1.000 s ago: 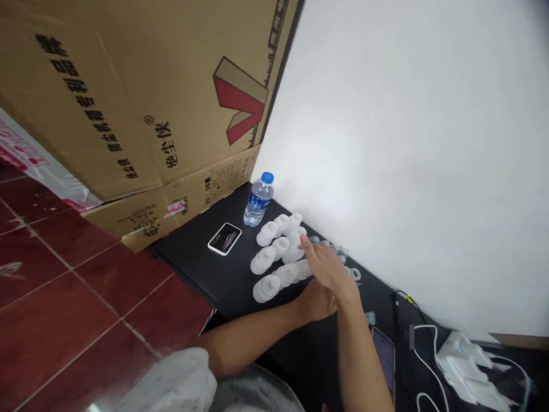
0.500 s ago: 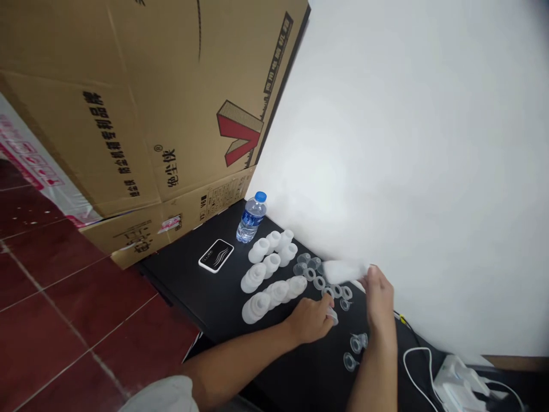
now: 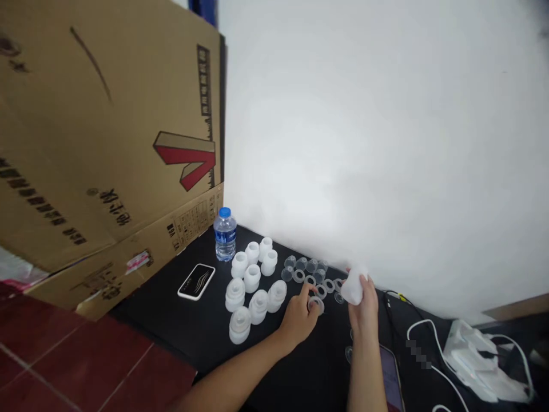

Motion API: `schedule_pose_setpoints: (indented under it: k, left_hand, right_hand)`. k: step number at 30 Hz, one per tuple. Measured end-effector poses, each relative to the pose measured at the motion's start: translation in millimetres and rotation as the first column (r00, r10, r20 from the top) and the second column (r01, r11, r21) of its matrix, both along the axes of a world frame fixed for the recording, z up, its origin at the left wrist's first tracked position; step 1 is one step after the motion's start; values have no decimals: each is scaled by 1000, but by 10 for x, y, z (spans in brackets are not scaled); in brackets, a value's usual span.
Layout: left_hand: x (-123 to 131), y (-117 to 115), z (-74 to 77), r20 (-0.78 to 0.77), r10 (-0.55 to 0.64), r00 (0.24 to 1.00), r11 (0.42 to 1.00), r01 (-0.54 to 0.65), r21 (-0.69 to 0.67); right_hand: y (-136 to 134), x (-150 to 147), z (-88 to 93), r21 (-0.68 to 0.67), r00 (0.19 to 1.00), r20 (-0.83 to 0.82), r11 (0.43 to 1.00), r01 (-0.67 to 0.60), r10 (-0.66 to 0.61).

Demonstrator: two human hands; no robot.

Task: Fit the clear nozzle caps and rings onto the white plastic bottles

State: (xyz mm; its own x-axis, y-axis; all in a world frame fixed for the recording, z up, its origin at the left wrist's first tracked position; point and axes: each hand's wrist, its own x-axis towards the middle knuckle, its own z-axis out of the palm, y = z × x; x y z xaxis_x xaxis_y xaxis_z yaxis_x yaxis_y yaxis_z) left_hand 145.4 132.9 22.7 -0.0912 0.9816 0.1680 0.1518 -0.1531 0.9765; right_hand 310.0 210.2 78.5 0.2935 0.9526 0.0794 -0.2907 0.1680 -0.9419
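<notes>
**Both hands busy in a tight little spread of plastic parts**

On my feed, left to right: water bottle [image 3: 225, 234], white caps [image 3: 251, 278], then the left hand [image 3: 298, 320], fingers curled and seemingly pinching a clear ring [image 3: 316, 305] near the clear cups [image 3: 301, 264]. The right hand [image 3: 363, 312] is closed around a white plastic piece [image 3: 353, 287], just above a phone [image 3: 389, 372]. Slippery grip? A dropped piece could scatter those rings across the black desk [image 3: 206, 323].
</notes>
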Motion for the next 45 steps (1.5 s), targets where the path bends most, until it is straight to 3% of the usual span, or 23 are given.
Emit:
schedule_pose_setpoints:
  k: [4, 7, 12, 18, 24, 28, 33, 41, 45]
  left_hand:
    - [6, 112, 16, 422, -23, 906, 976, 112, -188]
    - [-1, 177, 6, 553, -21, 833, 968, 155, -197]
    - [-25, 161, 37, 626, -27, 779, 954, 208, -217]
    - [-69, 125, 84, 711, -133, 690, 927, 340, -157]
    - [-42, 150, 50, 683, -89, 725, 948, 272, -165]
    - [-35, 147, 46, 726, -58, 685, 957, 245, -155]
    - [-51, 170, 2, 801, 15, 598, 955, 230, -190]
    - [-69, 173, -37, 793, 47, 607, 947, 225, -229]
    - [-59, 174, -31, 781, 9, 624, 948, 243, -205]
  right_hand:
    - [-49, -12, -116, -33, 987, -154, 999, 33, -38]
    - [-35, -71, -254, -87, 943, -311, 992, 95, -118]
    - [3, -133, -378, -153, 888, -441, 986, 66, -128]
    - [-92, -126, -243, -129, 881, -469, 992, 5, -65]
    - [-125, -114, -223, -81, 832, -554, 997, -13, -35]
    - [-82, -86, -248, -107, 799, -586, 990, 88, -134]
    - [-57, -41, -247, -101, 785, -600, 988, 119, -156]
    - [-77, -28, -271, -150, 836, -540, 988, 26, -104]
    - [-102, -94, -239, -95, 882, -472, 995, -34, -15]
